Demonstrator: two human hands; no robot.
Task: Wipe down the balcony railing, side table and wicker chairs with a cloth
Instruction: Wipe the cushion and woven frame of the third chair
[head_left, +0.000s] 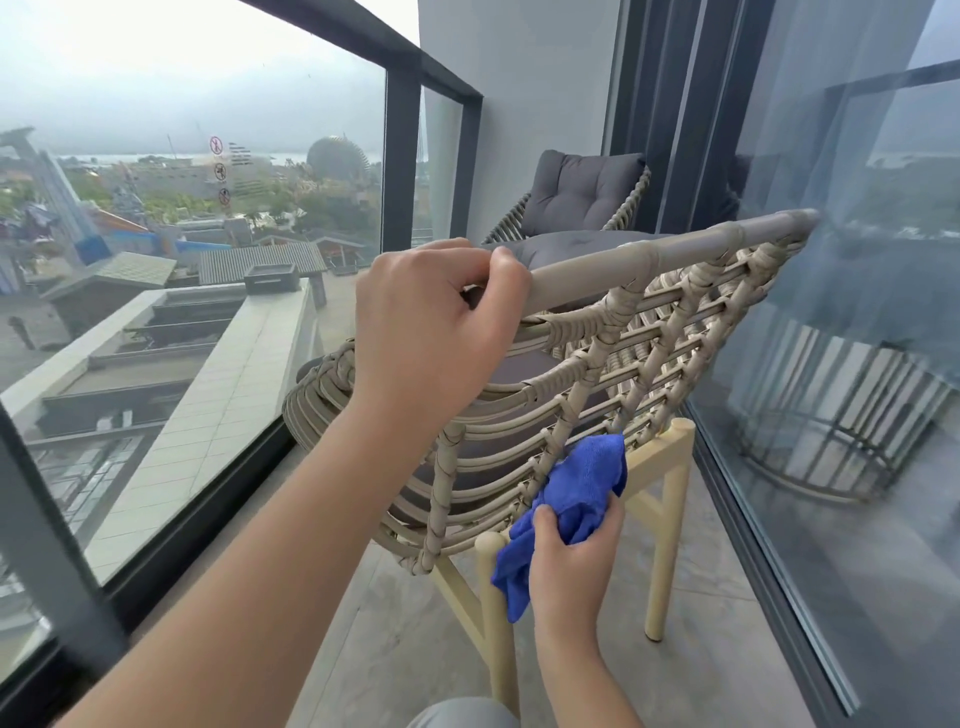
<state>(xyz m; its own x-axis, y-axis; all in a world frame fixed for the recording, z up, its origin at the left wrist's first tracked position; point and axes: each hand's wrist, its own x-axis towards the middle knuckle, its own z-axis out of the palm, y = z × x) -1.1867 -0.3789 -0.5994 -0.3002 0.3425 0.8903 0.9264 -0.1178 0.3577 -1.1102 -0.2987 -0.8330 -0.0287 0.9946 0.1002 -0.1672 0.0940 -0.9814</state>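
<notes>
gripping wicker chair top rail, cloth bunched against its back

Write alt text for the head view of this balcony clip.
A person's right hand presses a blue cloth against the woven back of a wicker chair while the left hand grips its top rail. A second cushioned chair stands beyond, beside the glass railing.

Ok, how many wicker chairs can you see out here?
2. The near chair is right in front, its top rail gripped by the left hand. The far chair stands beyond it by the end wall, mostly hidden. Others may be out of view.
</notes>
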